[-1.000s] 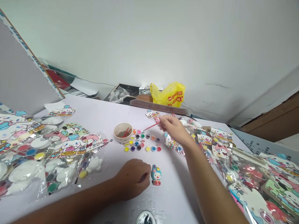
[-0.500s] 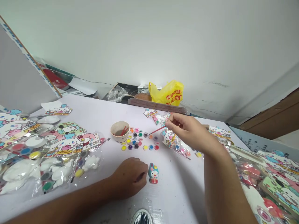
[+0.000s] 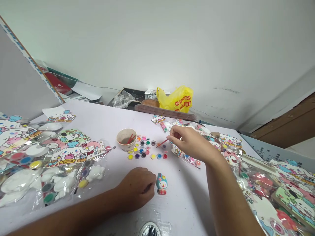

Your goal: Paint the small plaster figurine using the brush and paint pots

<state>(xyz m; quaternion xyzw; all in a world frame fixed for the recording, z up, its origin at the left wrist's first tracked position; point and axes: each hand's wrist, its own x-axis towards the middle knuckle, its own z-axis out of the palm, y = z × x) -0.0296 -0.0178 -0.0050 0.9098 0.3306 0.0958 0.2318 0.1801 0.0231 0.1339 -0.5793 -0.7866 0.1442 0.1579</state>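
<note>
My right hand [image 3: 183,141] pinches a thin red paintbrush [image 3: 162,143]. The brush slants down to the left, its tip among small paint pots [image 3: 144,155] of several colours; whether it touches a pot I cannot tell. My left hand [image 3: 139,186] rests on the table as a loosely closed fist, with no object showing in the gap by the thumb. Right beside its knuckles is a small painted figurine [image 3: 162,184] with a blue hood, white face and red lower part. A paper cup [image 3: 126,139] of murky water, with red brushes inside, stands behind the left hand.
Clear packs of white figures and paints [image 3: 64,178] cover the table's left side. More packs [image 3: 263,183] lie at the right, partly behind my right forearm. A yellow plastic bag [image 3: 178,100] sits beyond the back edge. A round, dark, shiny object [image 3: 149,229] is at the front.
My right hand has moved slightly left and toward me, bringing the brush tip a little nearer. My left hand and the figurine have stayed in place.
</note>
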